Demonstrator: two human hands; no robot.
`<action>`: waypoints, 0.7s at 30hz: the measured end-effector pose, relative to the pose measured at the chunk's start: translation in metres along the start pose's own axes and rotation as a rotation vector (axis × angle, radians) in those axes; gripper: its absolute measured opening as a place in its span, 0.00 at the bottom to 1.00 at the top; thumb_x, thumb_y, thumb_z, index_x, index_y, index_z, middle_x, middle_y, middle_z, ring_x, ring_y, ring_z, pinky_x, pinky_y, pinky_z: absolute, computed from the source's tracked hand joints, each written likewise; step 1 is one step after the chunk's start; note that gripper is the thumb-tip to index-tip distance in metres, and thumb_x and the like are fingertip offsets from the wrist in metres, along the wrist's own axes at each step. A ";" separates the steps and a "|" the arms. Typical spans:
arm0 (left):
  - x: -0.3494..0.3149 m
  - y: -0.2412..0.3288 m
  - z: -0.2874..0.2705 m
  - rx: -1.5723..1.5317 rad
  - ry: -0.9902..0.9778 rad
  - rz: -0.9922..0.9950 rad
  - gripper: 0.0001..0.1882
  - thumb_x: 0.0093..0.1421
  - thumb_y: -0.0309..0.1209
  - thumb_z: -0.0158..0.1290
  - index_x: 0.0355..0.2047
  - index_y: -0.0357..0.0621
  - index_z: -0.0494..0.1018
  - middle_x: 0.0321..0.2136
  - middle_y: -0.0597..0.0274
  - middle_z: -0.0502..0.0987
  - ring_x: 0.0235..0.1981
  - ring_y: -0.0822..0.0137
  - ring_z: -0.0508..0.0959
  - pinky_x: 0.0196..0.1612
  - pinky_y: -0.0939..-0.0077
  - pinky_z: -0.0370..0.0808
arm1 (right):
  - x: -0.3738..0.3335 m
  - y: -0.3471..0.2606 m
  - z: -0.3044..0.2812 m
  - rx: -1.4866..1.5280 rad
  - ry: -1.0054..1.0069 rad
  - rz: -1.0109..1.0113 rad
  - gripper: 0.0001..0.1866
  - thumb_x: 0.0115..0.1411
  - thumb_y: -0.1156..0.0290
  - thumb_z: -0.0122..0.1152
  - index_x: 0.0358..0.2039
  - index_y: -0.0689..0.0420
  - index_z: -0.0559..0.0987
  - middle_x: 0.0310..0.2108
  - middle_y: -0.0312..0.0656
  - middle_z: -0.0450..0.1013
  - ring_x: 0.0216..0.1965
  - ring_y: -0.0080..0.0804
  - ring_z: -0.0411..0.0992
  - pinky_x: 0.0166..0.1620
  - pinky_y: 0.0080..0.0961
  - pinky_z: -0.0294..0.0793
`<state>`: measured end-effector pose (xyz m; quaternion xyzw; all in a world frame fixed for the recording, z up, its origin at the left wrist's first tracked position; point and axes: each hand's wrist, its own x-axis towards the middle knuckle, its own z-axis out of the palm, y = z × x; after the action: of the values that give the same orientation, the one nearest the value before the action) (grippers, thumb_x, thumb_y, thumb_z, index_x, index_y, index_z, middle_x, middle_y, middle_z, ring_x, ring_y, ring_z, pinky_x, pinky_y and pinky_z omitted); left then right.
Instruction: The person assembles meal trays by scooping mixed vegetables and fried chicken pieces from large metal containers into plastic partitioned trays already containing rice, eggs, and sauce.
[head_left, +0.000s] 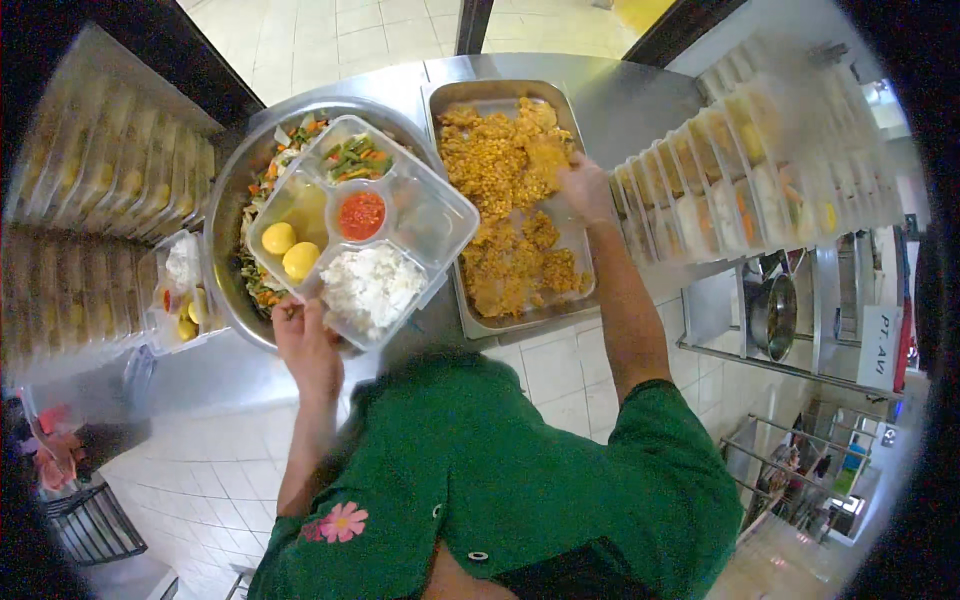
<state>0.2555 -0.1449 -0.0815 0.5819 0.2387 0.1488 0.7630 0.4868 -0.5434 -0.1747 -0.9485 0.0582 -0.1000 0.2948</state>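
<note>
Food tray [428,215]: translucent plastic, tilted askew over the steel bowl [224,235], its right corner reaching the near-left side of the metal pan [572,232]; contact with the bowl cannot be told.
Left hand [308,345]: raised from the lower edge, forearm angled upward, fingers curled at the tray's lower-left edge.
Left grip: clamped on that edge; the tray extends up and to the right of the fingers.
Right hand [585,192]: arm stretched forward across the pan's right side, fingers bent inward and pointing left.
Right grip: fingertips at the fritters [500,150]; blurred, so whether they close on a piece cannot be told. The tray lies to this hand's left, well apart.
Tray contents: beans [358,160] at the far side, red sauce [361,215] in the round centre, two yellow round pieces [300,262] at left, white rice [370,290] nearest the body.
Counter [625,110]: bears bowl and pan side by side.
Filled containers [110,170]: stacked at left; others at right.
</note>
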 end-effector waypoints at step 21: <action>0.029 -0.016 0.005 0.062 -0.179 -0.102 0.11 0.63 0.22 0.48 0.44 0.42 0.61 0.34 0.66 0.70 0.32 0.76 0.70 0.28 0.84 0.70 | -0.130 -0.173 -0.083 0.391 -0.164 0.013 0.21 0.56 0.60 0.66 0.42 0.65 0.80 0.39 0.48 0.79 0.40 0.29 0.77 0.44 0.25 0.75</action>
<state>0.2816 -0.1384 -0.1016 0.6034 0.2034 0.0495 0.7694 0.3508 -0.4254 -0.0291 -0.8778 0.0197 -0.0299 0.4777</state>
